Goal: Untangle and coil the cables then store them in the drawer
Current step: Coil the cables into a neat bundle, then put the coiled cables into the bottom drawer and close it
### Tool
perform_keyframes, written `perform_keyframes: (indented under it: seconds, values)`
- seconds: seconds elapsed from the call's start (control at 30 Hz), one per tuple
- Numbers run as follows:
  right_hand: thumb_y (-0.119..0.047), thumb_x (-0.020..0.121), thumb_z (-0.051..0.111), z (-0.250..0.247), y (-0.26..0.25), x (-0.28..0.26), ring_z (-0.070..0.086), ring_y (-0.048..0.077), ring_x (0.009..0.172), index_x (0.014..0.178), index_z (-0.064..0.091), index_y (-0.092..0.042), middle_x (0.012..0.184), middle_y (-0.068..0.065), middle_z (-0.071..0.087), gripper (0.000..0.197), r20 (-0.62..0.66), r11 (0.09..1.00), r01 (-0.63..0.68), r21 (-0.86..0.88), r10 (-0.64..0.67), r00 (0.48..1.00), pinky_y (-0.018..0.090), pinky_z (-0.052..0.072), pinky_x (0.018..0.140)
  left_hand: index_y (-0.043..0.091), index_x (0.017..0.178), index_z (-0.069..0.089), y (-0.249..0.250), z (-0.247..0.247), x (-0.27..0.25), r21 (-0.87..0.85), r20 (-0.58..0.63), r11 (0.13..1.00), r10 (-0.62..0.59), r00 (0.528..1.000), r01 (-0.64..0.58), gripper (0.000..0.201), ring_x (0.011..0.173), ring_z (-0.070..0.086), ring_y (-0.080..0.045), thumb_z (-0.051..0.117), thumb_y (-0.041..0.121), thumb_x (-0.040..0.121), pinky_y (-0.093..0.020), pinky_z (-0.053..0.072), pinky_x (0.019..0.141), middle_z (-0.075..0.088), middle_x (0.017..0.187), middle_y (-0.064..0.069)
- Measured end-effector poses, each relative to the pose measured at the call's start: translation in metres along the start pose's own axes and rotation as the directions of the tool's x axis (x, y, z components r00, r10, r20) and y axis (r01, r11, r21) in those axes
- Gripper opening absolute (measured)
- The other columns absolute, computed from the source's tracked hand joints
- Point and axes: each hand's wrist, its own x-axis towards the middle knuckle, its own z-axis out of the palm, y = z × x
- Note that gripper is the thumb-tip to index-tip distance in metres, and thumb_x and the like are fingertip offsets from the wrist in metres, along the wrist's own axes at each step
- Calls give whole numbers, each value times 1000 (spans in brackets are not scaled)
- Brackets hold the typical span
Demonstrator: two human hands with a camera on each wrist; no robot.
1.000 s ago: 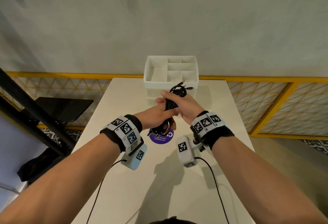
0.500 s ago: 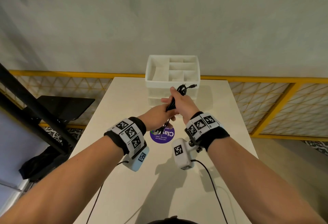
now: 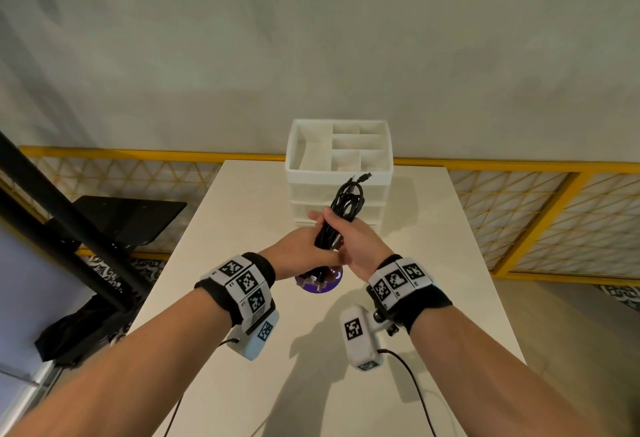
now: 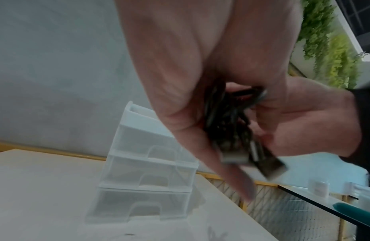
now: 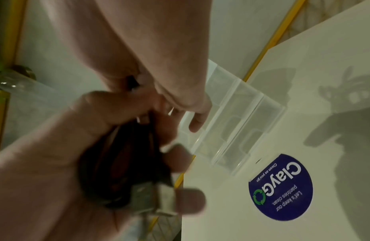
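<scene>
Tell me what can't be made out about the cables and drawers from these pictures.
- Cable bundle: its middle is hidden in the head view by the right hand and left hand; how many cables, unclear.
- Plugs: blurred in both wrist views; type unreadable.
- Drawer unit: drawer contents unclear through the frosted fronts in the left wrist view.

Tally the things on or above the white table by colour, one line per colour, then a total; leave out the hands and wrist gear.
Black: 1, the bundle of black cables, gripped by the left hand and the right hand.
White: 1, the white plastic drawer unit with its divided top tray.
Blue-purple: 1, the round sticker on the white table.
Total: 3.
</scene>
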Motion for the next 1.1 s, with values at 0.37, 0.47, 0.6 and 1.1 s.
perform_keyframes:
  seconds: [0.37,0.47,0.6,1.1]
  values:
    - [-32,98,46,10,24,28,66,28,95,95,61,-20,105,12,70,20,-197,974,-22,227,68,978,41,54,83,19,98,47,-33,-6,26,60,-10,998,-18,1000,18,12,43,51,-12,55,27,93,-22,46,43,56,65,-2]
    - [-33,97,48,6,29,41,66,28,89,93,63,-23,85,8,66,18,-327,933,22,360,104,939,47,53,85,21,123,38,-42,-15,38,14,-26,996,-88,996,88,49,60,65,-21,67,32,84,-33,58,56,66,85,-8]
    - [-27,100,41,-17,39,62,58,22,65,101,54,-16,63,3,46,17,-516,831,142,538,192,835,38,52,69,21,120,51,-50,-39,59,337,-85,940,-22,996,50,47,94,61,-14,63,48,84,-27,48,78,61,114,2]
    - [-15,95,52,-29,68,129,43,18,51,71,48,-9,55,2,40,25,-492,775,-2,633,404,771,35,42,57,37,121,62,-41,-100,134,814,-326,581,457,827,1,30,107,53,-22,45,36,96,-31,39,77,62,110,2]
